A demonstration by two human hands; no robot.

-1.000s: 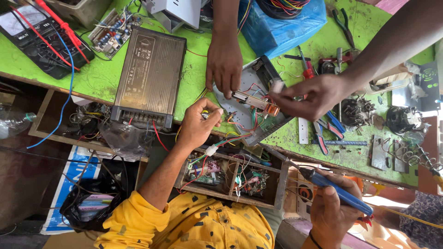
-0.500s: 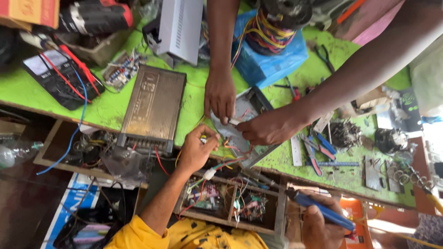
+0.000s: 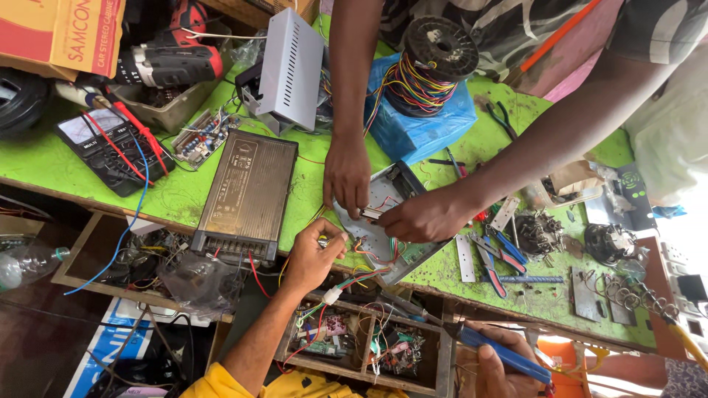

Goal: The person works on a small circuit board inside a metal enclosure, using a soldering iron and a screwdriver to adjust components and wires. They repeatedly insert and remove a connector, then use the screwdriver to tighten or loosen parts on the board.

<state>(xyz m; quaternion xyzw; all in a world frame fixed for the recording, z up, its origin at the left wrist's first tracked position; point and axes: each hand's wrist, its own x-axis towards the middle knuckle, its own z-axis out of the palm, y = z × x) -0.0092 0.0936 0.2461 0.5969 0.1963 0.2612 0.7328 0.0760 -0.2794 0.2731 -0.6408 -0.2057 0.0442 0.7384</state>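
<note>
My left hand (image 3: 313,254) reaches up to the edge of the green bench (image 3: 66,173). Its fingers pinch thin wires (image 3: 352,278) beside an open grey metal case (image 3: 383,221) with coloured wiring inside. My right hand (image 3: 500,365) is low at the bottom edge, closed around a blue-handled tool (image 3: 501,352) whose tip points left toward the case. Another person's two hands (image 3: 348,177) (image 3: 422,217) come from above and hold a small part over the same case.
A dark flat power supply box (image 3: 247,195) lies left of the case. Around it lie a multimeter (image 3: 110,147) with red probes, a perforated silver box (image 3: 289,66), a wire spool (image 3: 431,63) on a blue bag, and pliers and metal strips (image 3: 490,254). Open drawers of parts (image 3: 354,343) sit below the bench.
The view has shifted, so more of the bench's far side shows. The other person's hands have drawn together on the open case. My right hand with the tool sits lower in view.
</note>
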